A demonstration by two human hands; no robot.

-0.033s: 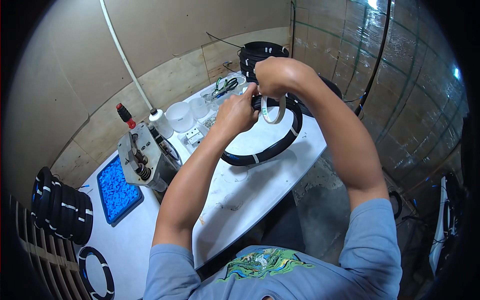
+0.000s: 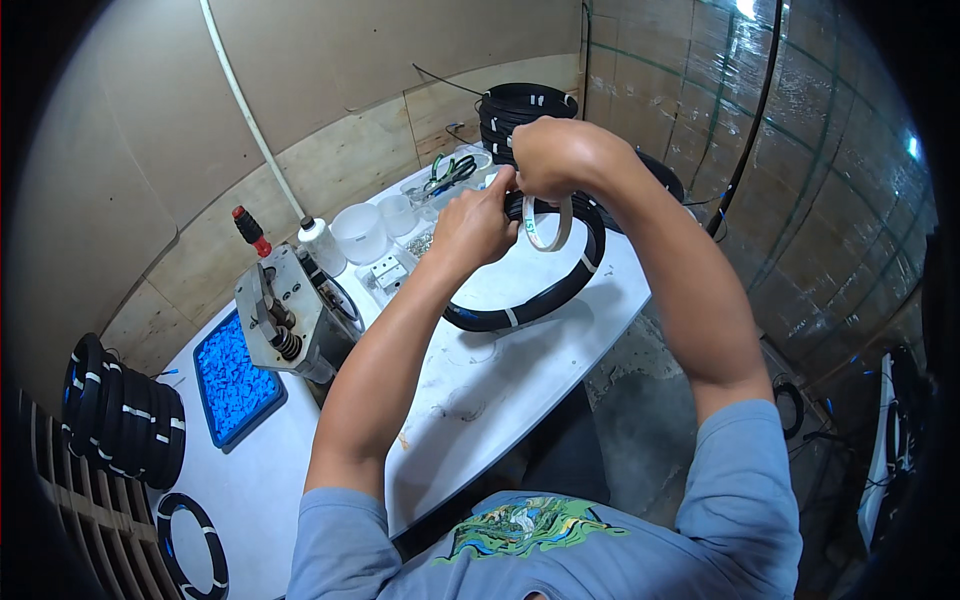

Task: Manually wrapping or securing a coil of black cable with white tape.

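Observation:
A black cable coil [image 2: 548, 303], bound at spots with white tape, is held at its far side over the white table. My left hand [image 2: 478, 225] is closed on that far part of the coil, thumb and fingertips pressed together near the top. Just right of it, my right hand [image 2: 560, 158] is bent over the coil with its fingers curled. A roll of white tape [image 2: 548, 246] hangs below the right hand, inside the ring of the coil. The right fingertips and the tape's free end are hidden behind the hand.
A metal press [image 2: 285, 315] stands left of my left arm, beside a blue tray [image 2: 225, 440] of small blue pieces. Clear tubs [image 2: 358, 235], a white bottle [image 2: 322, 247] and pliers [image 2: 455, 172] line the back. Cable coils are stacked behind [image 2: 500, 130] and at left [image 2: 125, 425].
The tape roll has turned slightly below my right hand, and the right arm has shifted a little. My left hand and the coil stay in place.

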